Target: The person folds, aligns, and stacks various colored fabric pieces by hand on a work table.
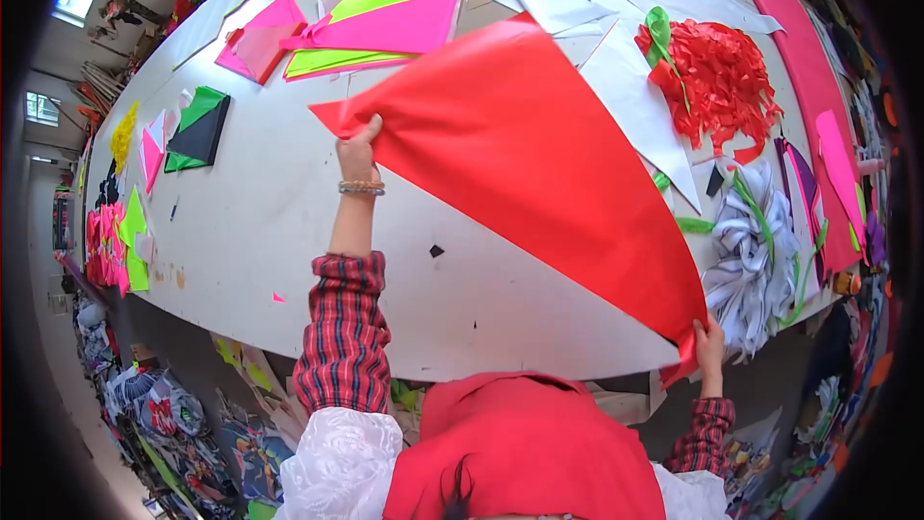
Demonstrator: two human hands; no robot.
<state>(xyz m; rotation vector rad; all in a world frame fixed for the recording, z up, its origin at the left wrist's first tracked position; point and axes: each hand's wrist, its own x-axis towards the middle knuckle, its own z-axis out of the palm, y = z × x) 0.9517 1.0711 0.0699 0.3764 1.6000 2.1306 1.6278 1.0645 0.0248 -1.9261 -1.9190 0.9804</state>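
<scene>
A large red triangular sheet point(539, 144) stretches between my two hands over the white table point(250, 260). My left hand point(359, 151), with beaded bracelets at the wrist, is closed on the sheet close to its left point. At the table's front edge on the right, my right hand point(709, 351) grips the sheet's lower right end, where the material bunches and folds. The sheet's top corner reaches toward the white pieces point(558, 0) at the back.
Pink and lime folded sheets point(385, 24) lie at the back left, a green and black piece point(197, 130) further left. On the right are a heap of red strips point(717, 82), a bundle of white strips point(756, 260) and a long pink sheet point(799, 67).
</scene>
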